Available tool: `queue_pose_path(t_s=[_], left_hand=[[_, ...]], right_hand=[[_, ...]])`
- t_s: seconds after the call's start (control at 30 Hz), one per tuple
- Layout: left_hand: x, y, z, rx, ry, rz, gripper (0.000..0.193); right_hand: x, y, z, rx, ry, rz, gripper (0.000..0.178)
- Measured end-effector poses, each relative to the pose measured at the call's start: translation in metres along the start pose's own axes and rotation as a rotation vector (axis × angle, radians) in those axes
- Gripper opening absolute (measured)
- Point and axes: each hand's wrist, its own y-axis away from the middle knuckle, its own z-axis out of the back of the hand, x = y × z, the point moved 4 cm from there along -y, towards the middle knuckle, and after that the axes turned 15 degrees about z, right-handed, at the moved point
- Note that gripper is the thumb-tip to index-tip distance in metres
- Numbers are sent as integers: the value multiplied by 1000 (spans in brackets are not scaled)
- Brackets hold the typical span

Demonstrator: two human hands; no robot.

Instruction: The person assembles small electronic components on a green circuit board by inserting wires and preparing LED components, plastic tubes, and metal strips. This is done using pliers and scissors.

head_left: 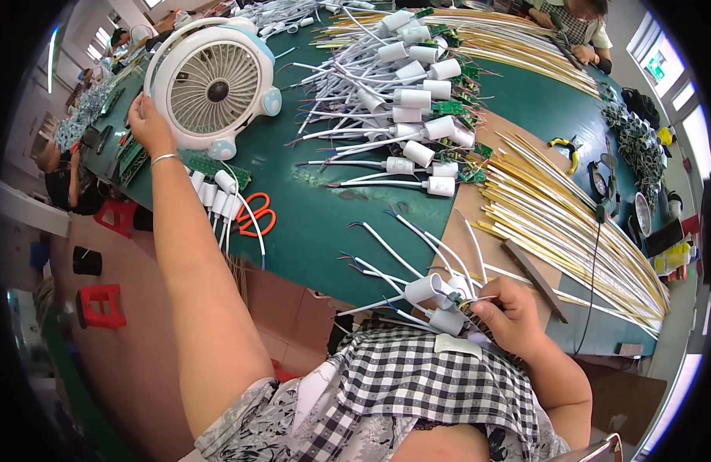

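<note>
My left hand (149,127) reaches far out to a white and pale blue fan (217,92), its fingers closed on the curved handle at the fan's left side. Close to my body, my right hand (511,317) is closed in a pinch at the end of a bunch of corded white cylinders (446,319). Their white cables (390,250) spread out to the left and up, with bare coloured wire ends. Small circuit board parts show by my fingertips; the exact spot gripped is partly hidden. The bunch rests at the table edge above a black-and-white checked apron (402,369).
A large heap of corded white cylinders (413,98) with green boards covers the green table (294,208). Orange scissors (255,215) lie near its edge, beside more cylinders (217,192). Long yellow and white strips (563,223), a dark bar (534,279) and yellow-handled pliers (565,152) lie right. People work farther off.
</note>
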Motion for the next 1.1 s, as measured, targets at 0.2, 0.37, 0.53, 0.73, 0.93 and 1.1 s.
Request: queue_pose_path(t_s=[0.2, 0.37, 0.53, 0.73, 0.93, 1.1], left_hand=[[15, -10, 10, 31, 40, 0, 28], [8, -15, 27, -44, -35, 44, 36], [-87, 162, -53, 560, 155, 47, 37], [-157, 401, -44, 1542, -148, -213, 42], [-145, 413, -38, 1412, -178, -306, 23], [-176, 421, -35, 1332, -1, -461, 38]], right_hand=[[2, -3, -9, 52, -2, 17, 13], [12, -6, -12, 52, 27, 89, 13], [26, -36, -3, 55, 132, 79, 19], [8, -50, -15, -3, 125, 230, 16], [50, -16, 50, -355, -9, 392, 15], [21, -11, 54, 94, -20, 153, 15]])
